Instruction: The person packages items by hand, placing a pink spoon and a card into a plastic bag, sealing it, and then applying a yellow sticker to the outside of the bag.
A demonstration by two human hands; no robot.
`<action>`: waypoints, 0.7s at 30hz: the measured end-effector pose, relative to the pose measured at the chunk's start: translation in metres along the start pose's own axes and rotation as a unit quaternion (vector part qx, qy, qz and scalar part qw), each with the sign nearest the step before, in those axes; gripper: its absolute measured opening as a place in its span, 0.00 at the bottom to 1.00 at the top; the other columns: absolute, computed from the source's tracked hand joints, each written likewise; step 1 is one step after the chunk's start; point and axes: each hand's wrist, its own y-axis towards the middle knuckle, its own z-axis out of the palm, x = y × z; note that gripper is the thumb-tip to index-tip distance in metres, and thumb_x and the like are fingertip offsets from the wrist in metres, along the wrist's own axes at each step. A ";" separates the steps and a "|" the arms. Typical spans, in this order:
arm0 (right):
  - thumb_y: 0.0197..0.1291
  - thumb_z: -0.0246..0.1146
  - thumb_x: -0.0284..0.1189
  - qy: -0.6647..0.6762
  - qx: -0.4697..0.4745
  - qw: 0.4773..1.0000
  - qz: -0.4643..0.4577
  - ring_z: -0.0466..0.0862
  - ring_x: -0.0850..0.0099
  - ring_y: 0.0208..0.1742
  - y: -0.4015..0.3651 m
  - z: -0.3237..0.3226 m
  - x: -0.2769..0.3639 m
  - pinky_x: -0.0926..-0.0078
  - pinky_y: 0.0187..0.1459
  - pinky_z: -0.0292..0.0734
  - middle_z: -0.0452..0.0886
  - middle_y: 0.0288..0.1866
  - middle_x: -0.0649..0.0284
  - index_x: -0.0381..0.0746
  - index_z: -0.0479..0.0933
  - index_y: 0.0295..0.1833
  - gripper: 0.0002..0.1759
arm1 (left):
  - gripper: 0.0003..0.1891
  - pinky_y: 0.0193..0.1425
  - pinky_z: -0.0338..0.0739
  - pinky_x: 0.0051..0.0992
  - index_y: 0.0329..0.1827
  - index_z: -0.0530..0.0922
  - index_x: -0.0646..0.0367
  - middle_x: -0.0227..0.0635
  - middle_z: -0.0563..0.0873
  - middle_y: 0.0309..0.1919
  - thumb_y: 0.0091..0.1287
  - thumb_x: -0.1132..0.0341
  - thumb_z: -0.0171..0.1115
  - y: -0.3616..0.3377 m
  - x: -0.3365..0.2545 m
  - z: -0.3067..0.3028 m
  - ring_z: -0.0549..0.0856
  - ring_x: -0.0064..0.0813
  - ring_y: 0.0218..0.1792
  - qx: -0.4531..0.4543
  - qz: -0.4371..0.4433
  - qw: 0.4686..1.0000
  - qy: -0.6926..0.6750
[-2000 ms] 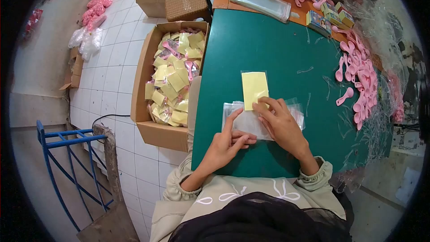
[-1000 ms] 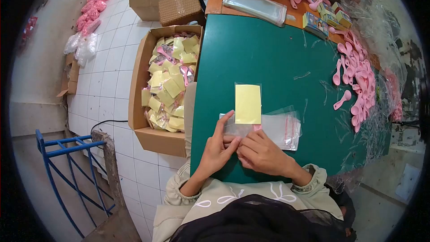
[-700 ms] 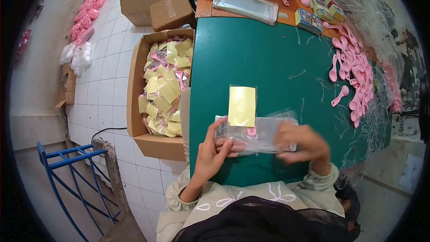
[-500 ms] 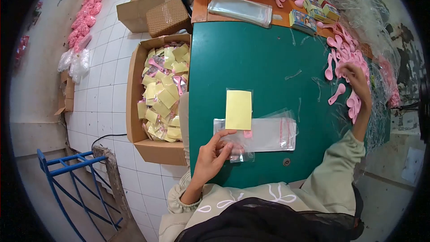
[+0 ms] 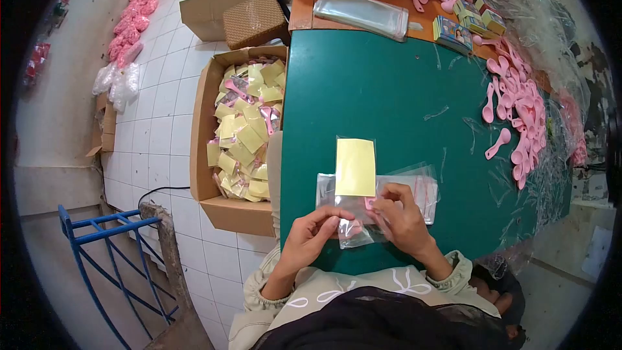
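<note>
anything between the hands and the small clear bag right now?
Nothing visible. The left hand pinches the small clear bag at its left edge and the right hand grips its right edge. The stack of clear bags and the yellow card lie behind it, not between.

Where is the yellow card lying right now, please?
In the head view, the yellow card lies on the green table, overlapping the stack of clear bags just beyond the left hand and right hand.

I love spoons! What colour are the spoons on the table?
Pink; the head view shows the spoons best.
</note>
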 end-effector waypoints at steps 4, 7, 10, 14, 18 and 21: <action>0.46 0.70 0.20 0.093 -0.029 0.995 0.027 0.77 0.66 0.39 -0.001 -0.003 0.000 0.75 0.39 0.76 0.70 0.44 0.56 0.37 0.77 0.38 0.12 | 0.08 0.45 0.79 0.21 0.49 0.74 0.65 0.41 0.83 0.40 0.69 0.75 0.50 -0.002 -0.014 -0.001 0.84 0.25 0.40 -0.010 0.013 0.987 0.159; 0.48 0.68 0.19 0.135 -0.001 0.989 0.063 0.77 0.68 0.39 -0.001 -0.012 0.003 0.75 0.40 0.76 0.70 0.45 0.56 0.36 0.77 0.37 0.10 | 0.07 0.41 0.80 0.22 0.45 0.74 0.64 0.40 0.82 0.37 0.65 0.76 0.56 0.001 -0.014 0.001 0.84 0.27 0.36 -0.002 0.039 0.958 0.283; 0.52 0.65 0.19 0.199 0.007 0.972 0.126 0.78 0.72 0.41 -0.001 -0.016 0.005 0.79 0.41 0.76 0.70 0.46 0.58 0.35 0.77 0.37 0.06 | 0.08 0.37 0.81 0.22 0.42 0.75 0.63 0.37 0.81 0.35 0.61 0.76 0.61 0.005 -0.012 0.004 0.84 0.28 0.33 -0.019 0.092 0.930 0.356; 0.57 0.63 0.19 0.309 0.001 0.921 0.235 0.79 0.76 0.41 -0.007 -0.009 0.003 0.80 0.41 0.79 0.73 0.45 0.58 0.32 0.75 0.38 0.04 | 0.05 0.36 0.80 0.19 0.37 0.77 0.66 0.33 0.80 0.35 0.59 0.79 0.62 0.007 -0.010 0.009 0.82 0.20 0.35 -0.055 0.102 0.928 0.354; 0.61 0.60 0.20 0.404 -0.038 0.859 0.313 0.81 0.77 0.39 -0.008 -0.001 0.006 0.81 0.40 0.82 0.76 0.38 0.61 0.31 0.72 0.40 0.05 | 0.06 0.34 0.80 0.18 0.37 0.77 0.66 0.32 0.79 0.34 0.59 0.77 0.63 0.008 -0.001 0.008 0.81 0.18 0.34 -0.086 0.075 0.941 0.318; 0.62 0.58 0.19 0.388 -0.034 0.861 0.326 0.82 0.77 0.36 -0.007 0.002 0.005 0.81 0.37 0.82 0.77 0.37 0.61 0.30 0.70 0.42 0.05 | 0.06 0.33 0.80 0.18 0.37 0.76 0.66 0.32 0.79 0.34 0.60 0.77 0.63 0.009 0.005 0.007 0.81 0.18 0.35 -0.104 0.055 0.950 0.288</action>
